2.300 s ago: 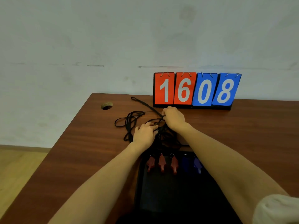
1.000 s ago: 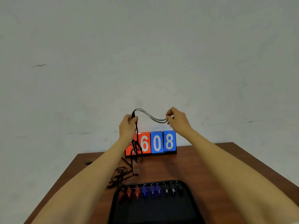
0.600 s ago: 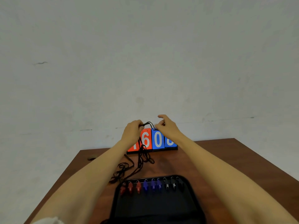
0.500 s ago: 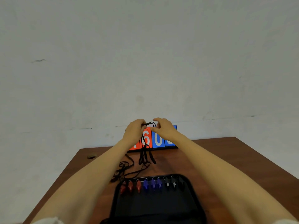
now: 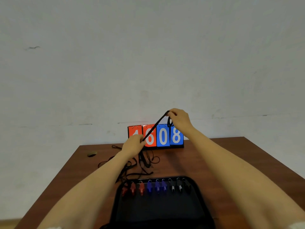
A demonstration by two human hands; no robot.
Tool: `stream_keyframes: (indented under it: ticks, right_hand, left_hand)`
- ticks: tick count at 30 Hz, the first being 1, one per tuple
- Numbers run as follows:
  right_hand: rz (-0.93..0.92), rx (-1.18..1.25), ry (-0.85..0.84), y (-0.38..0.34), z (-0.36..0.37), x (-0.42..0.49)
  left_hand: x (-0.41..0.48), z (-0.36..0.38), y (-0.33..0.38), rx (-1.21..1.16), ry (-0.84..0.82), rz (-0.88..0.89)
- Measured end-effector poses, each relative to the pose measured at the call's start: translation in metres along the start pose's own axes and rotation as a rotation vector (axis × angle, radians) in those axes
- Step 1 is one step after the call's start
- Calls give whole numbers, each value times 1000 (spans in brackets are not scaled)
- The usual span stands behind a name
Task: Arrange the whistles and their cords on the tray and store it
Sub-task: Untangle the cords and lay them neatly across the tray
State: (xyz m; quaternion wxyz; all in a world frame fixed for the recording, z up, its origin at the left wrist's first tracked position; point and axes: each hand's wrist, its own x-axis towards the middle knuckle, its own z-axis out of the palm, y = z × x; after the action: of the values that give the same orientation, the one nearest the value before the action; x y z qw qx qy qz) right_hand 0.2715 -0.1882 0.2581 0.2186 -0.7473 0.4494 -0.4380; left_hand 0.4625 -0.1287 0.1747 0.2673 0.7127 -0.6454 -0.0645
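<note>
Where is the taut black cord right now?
Head view, centre: the black cord runs diagonally in the air from the left hand up to the right hand, crossing in front of the flip scoreboard.

— How many whistles?
— Nine, in one row on the single black tray (image 5: 158,210), nearer the person than the fingers (image 5: 140,141): three red whistles (image 5: 132,189), three blue whistles (image 5: 156,187) and three black whistles (image 5: 179,187).
— And the cords (image 5: 145,161)?
— Too tangled to count. One black heap lies on the counter (image 5: 206,159) just below the left hand (image 5: 133,144); one stretch runs taut from its fingers up to those of the right hand (image 5: 179,119).
— So two hands?
— Two, each pinching that stretch.
— Anything else?
— One scoreboard (image 5: 162,135) behind the fingers, with four number cards: two red, two blue. One round hole (image 5: 92,154) in the counter, left of the left fingers.
</note>
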Motion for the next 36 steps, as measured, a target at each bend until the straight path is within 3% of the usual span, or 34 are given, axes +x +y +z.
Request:
stream_keyframes:
  ticks: [5,13,18,24,28,33,36]
  right_hand:
    - [52,-70,30,22,2,9]
    - [234,-129,64,66,5,13]
    - [305,-309,-43,95,8,6]
    - [197,-577,-279,107,35,-12]
    - [210,-742,-380,115,42,-21]
    - [305,-835,-361,130,30,-32]
    - [355,-835,-324,136,23,-37]
  left_hand:
    - [2,8,-13,-165,-40,-114]
    - [4,3,-23,-289,-209,-84]
    - [12,1,-27,-418,50,-91]
    - [19,-2,9,-471,170,50]
    - [29,-8,17,-721,292,-36]
    - [35,-18,4,-691,524,-146]
    - [40,-12,-17,-616,514,-247]
